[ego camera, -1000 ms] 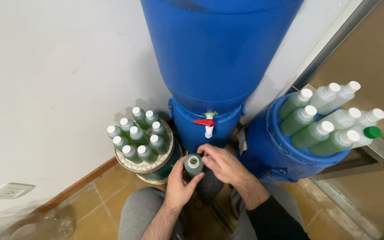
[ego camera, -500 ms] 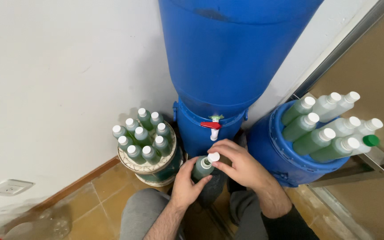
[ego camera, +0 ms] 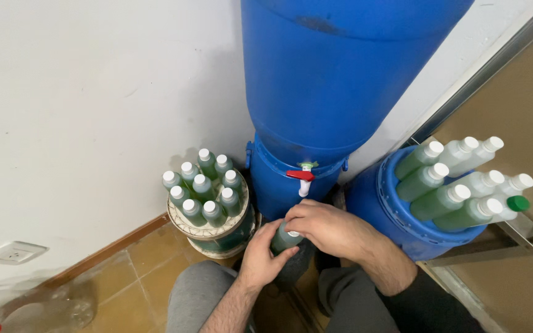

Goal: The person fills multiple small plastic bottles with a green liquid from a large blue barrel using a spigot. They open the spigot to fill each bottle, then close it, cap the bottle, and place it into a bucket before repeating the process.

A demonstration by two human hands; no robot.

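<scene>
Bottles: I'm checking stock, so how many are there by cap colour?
White-capped bottles: 18
Green-capped bottle: 1
Held bottle, gripped by left hand, cap covered by right hand: 1
Total: 20

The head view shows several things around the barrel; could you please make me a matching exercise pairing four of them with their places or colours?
Things:
1. tap
2. green bottle
3. green cap
4. socket

Places or colours:
A. on the white wall, low left
B. red handle, on the blue barrel
C. held between left hand and right hand
D. among bottles on the right drum

Pairs: 1-B, 2-C, 3-D, 4-A
</scene>
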